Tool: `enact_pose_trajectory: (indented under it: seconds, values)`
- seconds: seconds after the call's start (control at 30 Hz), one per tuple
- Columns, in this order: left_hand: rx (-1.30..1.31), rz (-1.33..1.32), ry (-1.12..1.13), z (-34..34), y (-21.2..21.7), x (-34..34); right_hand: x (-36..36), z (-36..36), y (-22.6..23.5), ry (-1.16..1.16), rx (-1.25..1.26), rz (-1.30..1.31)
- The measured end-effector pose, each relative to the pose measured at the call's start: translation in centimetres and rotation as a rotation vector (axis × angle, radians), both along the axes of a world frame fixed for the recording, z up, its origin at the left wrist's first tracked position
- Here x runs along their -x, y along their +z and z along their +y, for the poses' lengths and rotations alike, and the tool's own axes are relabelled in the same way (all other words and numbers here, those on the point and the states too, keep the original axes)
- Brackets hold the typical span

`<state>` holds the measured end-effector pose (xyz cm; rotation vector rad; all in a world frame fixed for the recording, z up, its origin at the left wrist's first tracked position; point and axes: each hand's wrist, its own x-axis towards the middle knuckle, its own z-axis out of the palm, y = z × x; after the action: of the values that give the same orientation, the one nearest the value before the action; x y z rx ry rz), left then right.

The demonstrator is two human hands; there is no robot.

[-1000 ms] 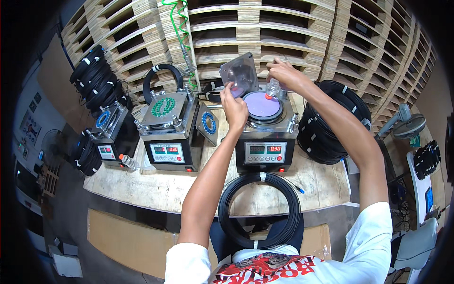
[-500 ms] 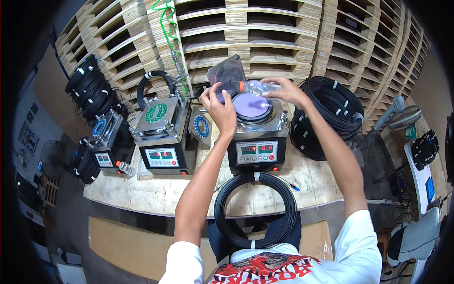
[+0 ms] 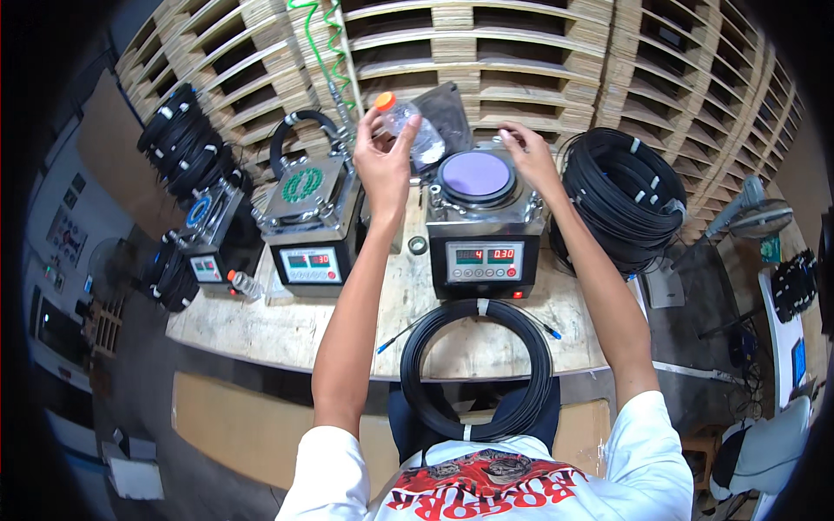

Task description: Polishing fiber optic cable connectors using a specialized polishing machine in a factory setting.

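Observation:
My left hand point(image 3: 384, 165) is wrapped round a clear plastic bottle point(image 3: 412, 130) with an orange cap, held tilted above the bench. My right hand point(image 3: 532, 156) is over the back right corner of a polishing machine point(image 3: 482, 227), thumb and fingers apart beside a small metal post. On this machine lies a round purple polishing disc point(image 3: 477, 176), uncovered. Behind the bottle is a dark square plate point(image 3: 453, 115), partly hidden. A coil of black cable point(image 3: 415, 369) with blue-tipped ends lies before the machine, over the bench edge and my lap.
To the left stand a second machine point(image 3: 308, 227) with a green ring of connectors and a smaller one point(image 3: 213, 234) with a blue ring. Another bottle point(image 3: 246, 285) lies between them. Black cable coils point(image 3: 621, 200) are stacked at right. Wooden pallets point(image 3: 521, 61) rise behind.
The bottle has passed from my right hand to my left and moved up and left, its cap now upward. My right hand is free. The machine's display reading has changed.

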<state>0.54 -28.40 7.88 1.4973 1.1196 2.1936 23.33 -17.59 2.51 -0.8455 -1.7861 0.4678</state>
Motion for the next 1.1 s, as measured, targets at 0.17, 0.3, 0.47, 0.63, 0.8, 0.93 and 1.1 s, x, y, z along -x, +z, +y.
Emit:
enact_pose_trajectory:
  seconds: [0.17, 0.3, 0.47, 0.63, 0.8, 0.93, 1.1]
  values:
    - [0.158, 0.013, 0.177, -3.2, -6.2, 3.8, -0.8, 1.4, -2.3, -0.159, -0.064, -0.094]
    - [0.394, 0.185, 0.276, -3.8, -16.7, 6.8, 0.1, 1.0, -2.2, -0.151, -0.050, -0.053]
    - [0.519, 0.286, 0.273, -5.5, -24.8, 6.1, -0.3, 0.5, -1.9, -0.187, -0.055, -0.073]
    - [0.571, 0.321, 0.243, -5.9, -25.2, 5.8, 0.0, -0.1, -1.8, -0.176, -0.026, -0.038]
    - [0.316, 0.286, 0.277, -1.8, -19.7, 5.1, 0.2, -0.2, -1.6, -0.198, -0.028, -0.024]
    - [0.268, 0.174, -0.053, 3.4, -11.6, 4.2, 0.1, -0.4, -1.8, -0.211, -0.042, -0.015]
    - [0.566, 0.149, -0.380, 8.0, -6.9, 4.9, 0.3, -0.6, -1.8, -0.178, -0.042, 0.036]
